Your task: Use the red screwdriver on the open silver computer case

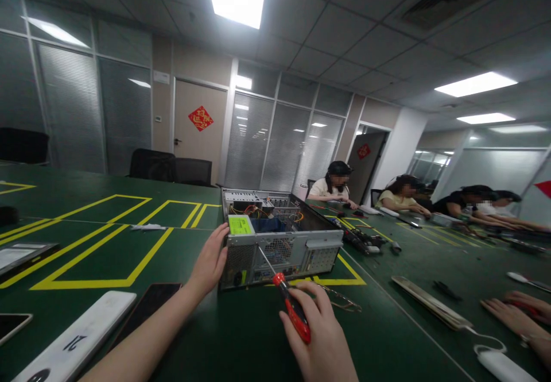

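An open desktop computer case (pixel 318 254) lies on the green table, its perforated metal back panel facing me. Inside it are coloured cables and a box with a bright yellow-green label (pixel 240 225). My left hand (pixel 210 262) rests against the left side of the case, fingers stretched out along its corner. In my right hand (pixel 322 327) is a red-and-black screwdriver (pixel 296 312), gripped by the handle. Its shaft points up and left, and the tip appears to meet the back panel near its upper edge. Whether it sits in a screw is too small to tell.
Thin glasses (pixel 344 301) lie right of the case. A white device marked 21 (pixel 81 336) and a dark flat slab (pixel 148 307) lie left. Black parts (pixel 359 238) and a long pale bar (pixel 430 301) lie right. Another person's hands (pixel 516 319) are at far right; several people sit beyond.
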`<state>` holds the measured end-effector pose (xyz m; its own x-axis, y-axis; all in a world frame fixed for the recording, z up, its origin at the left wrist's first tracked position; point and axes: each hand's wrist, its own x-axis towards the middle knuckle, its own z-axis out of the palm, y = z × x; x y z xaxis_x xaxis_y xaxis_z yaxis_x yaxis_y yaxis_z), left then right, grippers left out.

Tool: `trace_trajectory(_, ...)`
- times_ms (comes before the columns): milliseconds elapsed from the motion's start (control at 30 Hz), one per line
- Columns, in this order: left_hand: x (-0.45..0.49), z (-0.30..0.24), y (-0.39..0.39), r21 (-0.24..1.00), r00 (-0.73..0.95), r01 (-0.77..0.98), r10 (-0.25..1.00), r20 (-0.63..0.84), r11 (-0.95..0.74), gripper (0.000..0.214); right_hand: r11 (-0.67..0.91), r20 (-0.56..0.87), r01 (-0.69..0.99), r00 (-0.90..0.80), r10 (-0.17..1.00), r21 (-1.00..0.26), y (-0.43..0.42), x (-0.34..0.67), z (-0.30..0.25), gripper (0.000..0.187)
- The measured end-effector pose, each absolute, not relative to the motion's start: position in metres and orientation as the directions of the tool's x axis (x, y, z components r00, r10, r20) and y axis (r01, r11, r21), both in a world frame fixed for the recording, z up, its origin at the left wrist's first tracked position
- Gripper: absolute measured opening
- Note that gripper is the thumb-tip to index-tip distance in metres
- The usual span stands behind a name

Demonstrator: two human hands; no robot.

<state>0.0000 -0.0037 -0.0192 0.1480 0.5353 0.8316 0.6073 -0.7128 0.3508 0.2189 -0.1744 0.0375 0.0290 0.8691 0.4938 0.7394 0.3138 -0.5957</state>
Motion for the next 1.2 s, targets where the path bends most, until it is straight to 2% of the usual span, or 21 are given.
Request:
trace_trajectory(67, 0.0, -0.019, -0.004, 0.35, 0.145, 0.607, 0.532, 0.834, -0.714, 0.044, 0.398, 0.598, 0.785, -0.043, 0.8, -0.475, -0.175, 0.218, 0.034, 0.029)
trace_trajectory(167, 0.0, -0.019, -0.004, 0.352, 0.15, 0.604, 0.536, 0.831, -0.715, 0.044, 0.474, 0.66, 0.805, -0.143, 0.737, -0.356, -0.175, 0.219, 0.033, 0.03)
trace_trajectory(400, 0.001, -0.019, -0.004, 0.364, 0.14, 0.592, 0.537, 0.832, -0.719, 0.045, 0.497, 0.733, 0.814, -0.137, 0.666, -0.3, -0.175, 0.224, 0.036, 0.025)
trace_trajectory(567, 0.001, -0.019, -0.004, 0.379, 0.139, 0.578, 0.544, 0.827, -0.723, 0.044, 0.584, 0.79, 0.777, -0.197, 0.581, -0.236, -0.178, 0.22, 0.032, 0.029)
trace_trajectory(633, 0.001, -0.018, -0.005, 0.376, 0.147, 0.572, 0.542, 0.827, -0.729, 0.044, 0.611, 0.765, 0.752, -0.235, 0.6, -0.248, -0.177, 0.217, 0.032, 0.027)
trace_trajectory(767, 0.0, -0.015, -0.006, 0.386, 0.139, 0.547, 0.536, 0.833, -0.742, 0.042, 0.588, 0.59, 0.745, -0.331, 0.736, -0.316, -0.175, 0.207, 0.031, 0.018)
trace_trajectory(867, 0.0, -0.014, -0.006, 0.376, 0.143, 0.549, 0.528, 0.837, -0.746, 0.042, 0.593, 0.498, 0.746, -0.407, 0.766, -0.303, -0.172, 0.201, 0.023, 0.022)
trace_trajectory(1000, 0.001, -0.015, -0.005, 0.369, 0.143, 0.555, 0.523, 0.84, -0.745, 0.042, 0.611, 0.475, 0.751, -0.455, 0.753, -0.25, -0.167, 0.196, 0.01, 0.029)
trace_trajectory(1200, 0.001, -0.014, -0.005, 0.373, 0.145, 0.551, 0.526, 0.838, -0.747, 0.042, 0.621, 0.501, 0.755, -0.463, 0.731, -0.209, -0.165, 0.195, 0.004, 0.029)
